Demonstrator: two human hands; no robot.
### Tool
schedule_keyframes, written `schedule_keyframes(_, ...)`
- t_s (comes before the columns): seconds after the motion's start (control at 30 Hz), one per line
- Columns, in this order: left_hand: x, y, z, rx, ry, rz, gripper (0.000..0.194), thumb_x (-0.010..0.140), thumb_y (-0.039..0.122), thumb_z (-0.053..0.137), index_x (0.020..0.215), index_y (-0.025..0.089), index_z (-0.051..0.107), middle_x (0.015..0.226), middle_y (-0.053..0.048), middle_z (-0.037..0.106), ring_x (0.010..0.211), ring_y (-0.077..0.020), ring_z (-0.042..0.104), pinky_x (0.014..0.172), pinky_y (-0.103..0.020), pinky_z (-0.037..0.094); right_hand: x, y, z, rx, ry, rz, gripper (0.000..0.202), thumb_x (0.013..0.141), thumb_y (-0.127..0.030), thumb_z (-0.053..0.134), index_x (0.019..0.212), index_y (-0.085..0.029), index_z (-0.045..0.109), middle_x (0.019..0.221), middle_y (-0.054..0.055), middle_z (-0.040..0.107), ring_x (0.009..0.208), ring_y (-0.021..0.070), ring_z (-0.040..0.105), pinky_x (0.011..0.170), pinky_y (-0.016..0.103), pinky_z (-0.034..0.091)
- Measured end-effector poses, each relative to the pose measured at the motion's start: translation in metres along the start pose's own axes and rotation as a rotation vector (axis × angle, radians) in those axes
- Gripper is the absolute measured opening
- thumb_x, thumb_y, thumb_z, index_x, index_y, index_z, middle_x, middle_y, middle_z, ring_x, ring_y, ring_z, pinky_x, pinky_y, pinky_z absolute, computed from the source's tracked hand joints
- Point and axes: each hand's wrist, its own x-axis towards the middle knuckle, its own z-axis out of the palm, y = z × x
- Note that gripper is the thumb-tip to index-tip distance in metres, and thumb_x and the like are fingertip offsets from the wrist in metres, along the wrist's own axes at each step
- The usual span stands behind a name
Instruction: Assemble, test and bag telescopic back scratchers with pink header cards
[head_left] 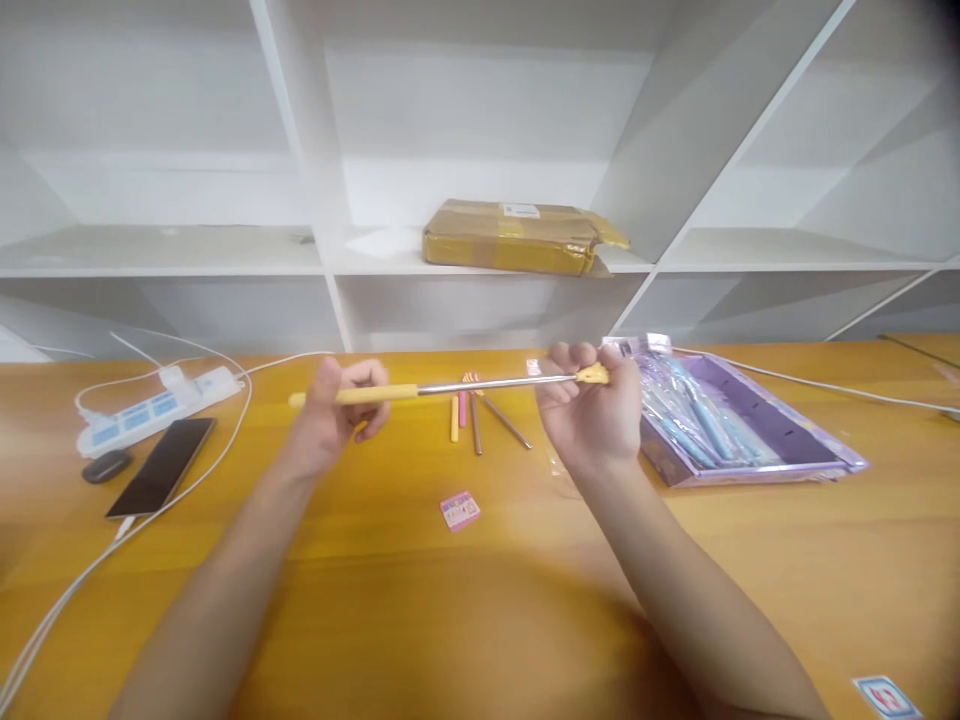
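Stretched level between my hands is a telescopic stick (480,385) with a yellow handle, a thin silver rod and a small yellow end piece. My left hand (334,405) is closed around the yellow handle on the left. At the other end, my right hand (592,405) pinches the yellow end piece between thumb and fingers, so its shape is partly hidden. Below the rod, similar sticks lie on the table: a yellow handle (454,420), a pink handle (463,410) and two metal rods (476,428). Nearer me lies a small pink printed card (460,510).
A purple tray (772,475) holding wrapped light-blue items (709,425) stands right of my right hand. To the left are a power strip (161,408), a phone (161,468), a black mouse (106,466) and white cables. A taped cardboard box (517,238) sits on the white shelf behind.
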Motion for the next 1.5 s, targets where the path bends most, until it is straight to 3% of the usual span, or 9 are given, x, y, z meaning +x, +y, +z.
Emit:
schedule_keyframes(0.13, -0.005, 0.008, 0.033, -0.271, 0.393, 0.165, 0.043, 0.096, 0.043, 0.062, 0.062, 0.02, 0.05, 0.062, -0.001, 0.05, 0.059, -0.0157, 0.057, 0.054, -0.025, 0.048, -0.018, 0.02, 0.014, -0.092, -0.022, 0.055, 0.031, 0.094, -0.042, 0.063, 0.073, -0.02, 0.055, 0.076, -0.003, 0.04, 0.052, 0.0063, 0.034, 0.046, 0.018, 0.042)
schedule_keyframes(0.2, -0.007, 0.013, 0.038, -0.456, 0.494, 0.195, 0.038, 0.098, 0.028, 0.058, 0.062, 0.02, 0.045, 0.067, -0.001, 0.053, 0.07, -0.0166, 0.063, 0.068, -0.027, 0.055, -0.024, 0.028, 0.018, -0.166, -0.045, 0.076, 0.035, 0.099, -0.047, 0.058, 0.075, -0.021, 0.057, 0.079, -0.002, 0.045, 0.053, 0.0077, 0.036, 0.048, 0.022, 0.044)
schedule_keyframes(0.4, -0.01, 0.016, 0.019, -0.741, 0.409, 0.274, 0.056, 0.108, 0.025, 0.041, 0.059, 0.02, 0.016, 0.047, 0.006, 0.022, 0.042, -0.0091, 0.034, 0.051, -0.025, 0.039, -0.029, 0.04, 0.02, -0.29, -0.091, -0.011, 0.045, 0.102, -0.053, 0.049, 0.076, -0.022, 0.069, 0.077, 0.0, 0.045, 0.056, 0.0105, 0.04, 0.055, 0.028, 0.045)
schedule_keyframes(0.63, -0.005, 0.018, 0.008, -0.733, 0.447, 0.298, 0.055, 0.111, 0.024, 0.031, 0.059, 0.02, 0.011, 0.044, 0.005, 0.018, 0.04, -0.0089, 0.028, 0.05, -0.027, 0.033, -0.015, 0.038, 0.009, -0.287, 0.005, -0.237, 0.048, 0.099, -0.049, 0.049, 0.06, -0.021, 0.056, 0.073, -0.001, 0.037, 0.051, 0.0086, 0.03, 0.047, 0.027, 0.033)
schedule_keyframes(0.73, -0.008, 0.03, -0.016, -0.792, 0.46, 0.384, 0.055, 0.112, 0.025, 0.026, 0.06, 0.021, 0.011, 0.044, 0.005, 0.016, 0.039, -0.009, 0.027, 0.048, -0.028, 0.03, 0.008, 0.009, -0.008, -0.215, 0.106, -0.289, 0.041, 0.093, -0.044, 0.054, 0.06, -0.021, 0.046, 0.069, -0.002, 0.037, 0.048, 0.0078, 0.027, 0.042, 0.025, 0.027)
schedule_keyframes(0.87, -0.017, 0.051, -0.066, -0.851, 0.466, 0.483, 0.051, 0.112, 0.023, 0.026, 0.062, 0.022, 0.015, 0.046, 0.006, 0.018, 0.039, -0.0097, 0.027, 0.045, -0.027, 0.027, 0.042, -0.05, -0.039, -0.024, 0.306, -0.356, 0.031, 0.087, -0.031, 0.051, 0.061, -0.022, 0.035, 0.06, -0.006, 0.027, 0.043, 0.0074, 0.015, 0.037, 0.023, 0.015)
schedule_keyframes(0.97, -0.02, 0.058, -0.091, -0.874, 0.473, 0.591, 0.052, 0.109, 0.022, 0.031, 0.061, 0.023, 0.011, 0.046, 0.007, 0.012, 0.038, -0.0099, 0.019, 0.041, -0.027, 0.022, 0.057, -0.08, -0.056, 0.035, 0.313, -0.391, 0.029, 0.085, -0.026, 0.042, 0.061, -0.023, 0.027, 0.058, -0.008, 0.018, 0.043, 0.0077, 0.01, 0.037, 0.023, 0.013)
schedule_keyframes(1.2, -0.015, 0.059, -0.09, -0.813, 0.519, 0.546, 0.049, 0.106, 0.019, 0.031, 0.061, 0.023, 0.012, 0.047, 0.008, 0.011, 0.038, -0.0088, 0.018, 0.04, -0.026, 0.023, 0.06, -0.085, -0.059, 0.139, 0.279, -0.281, 0.026, 0.082, -0.027, 0.042, 0.065, -0.024, 0.022, 0.059, -0.008, 0.014, 0.043, 0.0068, 0.011, 0.04, 0.023, 0.013)
schedule_keyframes(1.5, -0.03, 0.067, -0.104, -0.8, 0.35, 0.61, 0.054, 0.11, 0.023, 0.036, 0.059, 0.022, 0.018, 0.047, 0.008, 0.015, 0.038, -0.0087, 0.025, 0.041, -0.025, 0.028, 0.059, -0.093, -0.053, 0.019, 0.261, -0.296, 0.035, 0.08, -0.048, 0.042, 0.066, -0.026, 0.019, 0.057, -0.007, 0.017, 0.043, 0.0078, 0.01, 0.04, 0.026, 0.007)
